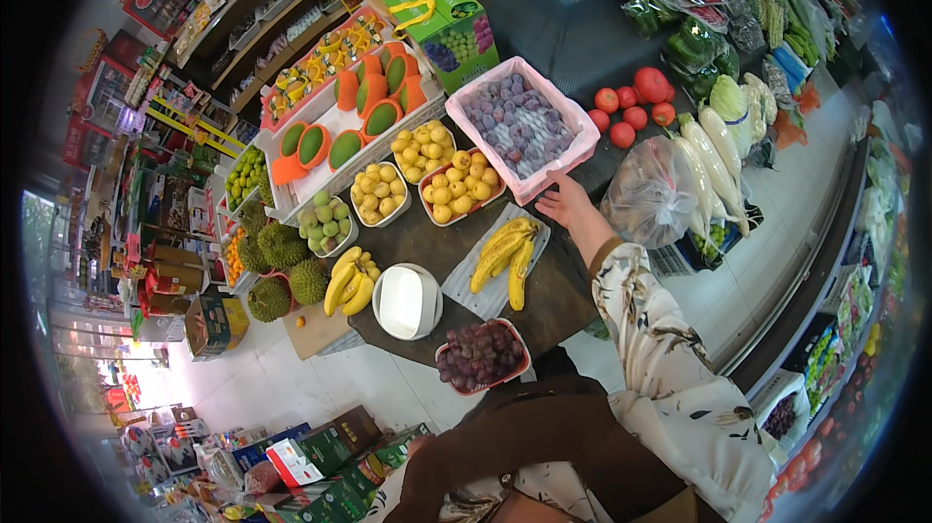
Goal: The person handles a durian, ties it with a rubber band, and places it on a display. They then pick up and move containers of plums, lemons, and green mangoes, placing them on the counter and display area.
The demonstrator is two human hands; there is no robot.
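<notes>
My right hand [566, 201] reaches out, palm up and fingers spread, its fingertips at the near corner of a pink-lined crate [557, 177] of purple plums [510, 112]. Below that wrist, a bunch of spotted bananas [506, 254] lies on a grey foam sheet. Only a small part of my left hand [419, 444] shows beside my body at the bottom, its fingers hidden. Near me on the table edge stands a tub of red grapes [480, 355], with stacked white bowls [408, 302] to its left. Tubs of yellow fruit [460, 187] stand left of the crate.
Tomatoes [635, 107], a tied plastic bag [649, 192] and white radishes [717, 159] lie on the right. A mango box [328, 152], durians [282, 246] and a green grape carton [444, 24] stand on the left and back. Stacked boxes [328, 450] are at the lower left.
</notes>
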